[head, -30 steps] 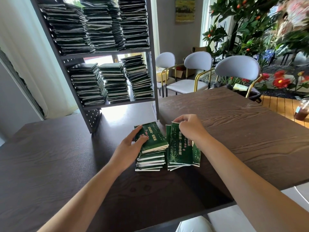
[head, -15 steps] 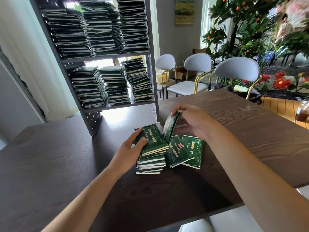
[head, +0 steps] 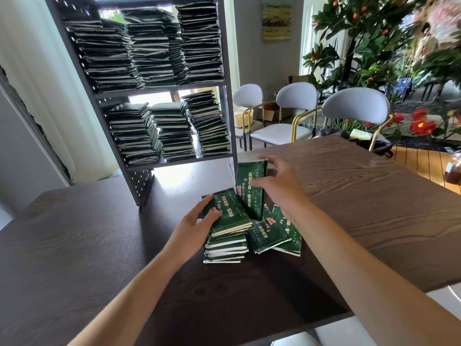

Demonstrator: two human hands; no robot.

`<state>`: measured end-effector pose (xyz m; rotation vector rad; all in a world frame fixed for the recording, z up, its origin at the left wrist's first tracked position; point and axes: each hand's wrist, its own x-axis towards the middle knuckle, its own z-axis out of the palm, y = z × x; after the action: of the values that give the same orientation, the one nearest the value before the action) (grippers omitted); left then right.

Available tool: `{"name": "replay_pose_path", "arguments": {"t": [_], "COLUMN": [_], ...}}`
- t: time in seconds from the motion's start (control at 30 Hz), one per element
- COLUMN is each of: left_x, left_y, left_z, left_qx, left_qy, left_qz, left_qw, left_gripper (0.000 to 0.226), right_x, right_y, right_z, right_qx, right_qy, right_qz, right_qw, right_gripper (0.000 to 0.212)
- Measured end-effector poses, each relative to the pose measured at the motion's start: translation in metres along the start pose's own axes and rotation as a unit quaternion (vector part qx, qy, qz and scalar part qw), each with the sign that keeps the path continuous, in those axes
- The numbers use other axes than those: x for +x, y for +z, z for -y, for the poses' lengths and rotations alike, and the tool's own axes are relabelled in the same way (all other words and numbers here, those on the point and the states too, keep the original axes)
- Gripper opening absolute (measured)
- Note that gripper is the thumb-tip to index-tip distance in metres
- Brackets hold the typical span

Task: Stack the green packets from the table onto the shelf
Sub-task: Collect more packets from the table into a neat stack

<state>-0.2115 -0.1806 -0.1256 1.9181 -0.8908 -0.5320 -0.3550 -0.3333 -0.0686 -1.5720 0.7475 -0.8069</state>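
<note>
One green packet [head: 250, 188] is held upright by the right hand [head: 279, 188] over loose packets [head: 272, 231] on the table [head: 349, 196], while the stack [head: 227, 236] is steadied by the flat-fingered left hand [head: 192, 228], below the shelf [head: 159, 91].

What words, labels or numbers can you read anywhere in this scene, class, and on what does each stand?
None can be read for certain.
Upright packet in the right hand: red and pale characters, blurred.
Top packet of the pile under the left hand: same print, blurred.
Packets on the shelf: too small.
</note>
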Motion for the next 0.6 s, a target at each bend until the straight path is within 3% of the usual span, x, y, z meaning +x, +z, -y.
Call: {"name": "replay_pose_path", "arguments": {"t": [0.1, 0.17, 0.43, 0.6], "left_x": [0.001, 0.001, 0.001, -0.002], "left_y": [-0.001, 0.0, -0.001, 0.0], "left_z": [0.003, 0.005, 0.005, 0.003], "left_qx": [0.004, 0.004, -0.012, -0.05], "left_qy": [-0.005, -0.006, 0.004, 0.004], "left_qz": [0.002, 0.003, 0.003, 0.01], "left_qw": [1.0, 1.0, 1.0, 0.999], "left_gripper": [0.046, 0.045, 0.047, 0.032], "right_x": [-0.001, -0.001, -0.003, -0.006], "right_y": [0.002, 0.003, 0.003, 0.017], "right_z": [0.005, 0.01, 0.018, 0.01], "right_qx": [0.048, 0.066, 0.204, 0.107], "right_qy": [-0.011, 0.001, 0.102, 0.139], "right_qz": [-0.072, -0.1, -0.089, 0.0], "right_qw": [0.996, 0.993, 0.97, 0.985], "right_gripper": [0.024, 0.016, 0.021, 0.022]}}
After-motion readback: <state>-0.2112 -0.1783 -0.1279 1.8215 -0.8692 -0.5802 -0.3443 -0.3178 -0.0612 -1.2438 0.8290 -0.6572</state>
